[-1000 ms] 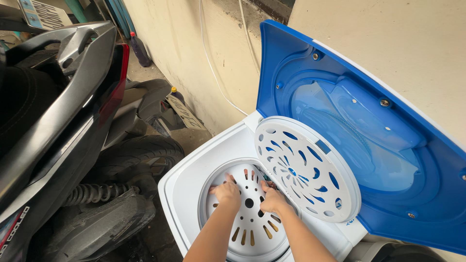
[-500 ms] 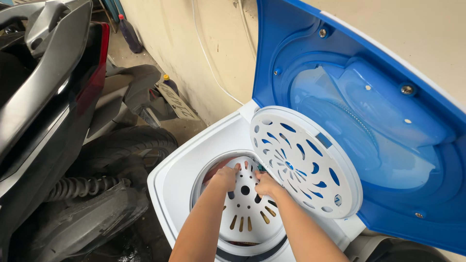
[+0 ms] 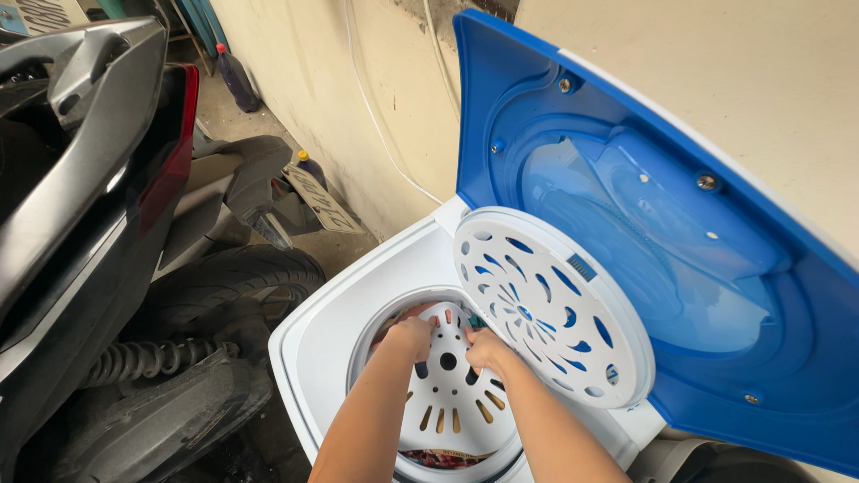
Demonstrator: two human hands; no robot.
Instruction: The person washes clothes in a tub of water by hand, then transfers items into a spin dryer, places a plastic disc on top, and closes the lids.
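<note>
Both the left hand (image 3: 413, 334) and the right hand (image 3: 484, 345) press with bent fingers on the round white perforated plastic disc (image 3: 452, 394) inside the white washing machine tub (image 3: 322, 335). It sits tilted, not yet seated; reddish laundry (image 3: 438, 458) shows below. The fingertips are partly hidden.

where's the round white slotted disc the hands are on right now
In the head view the round white slotted plastic disc sits low at centre inside the white washer's tub opening, under the left hand and right hand, beside the raised perforated inner lid.
</note>
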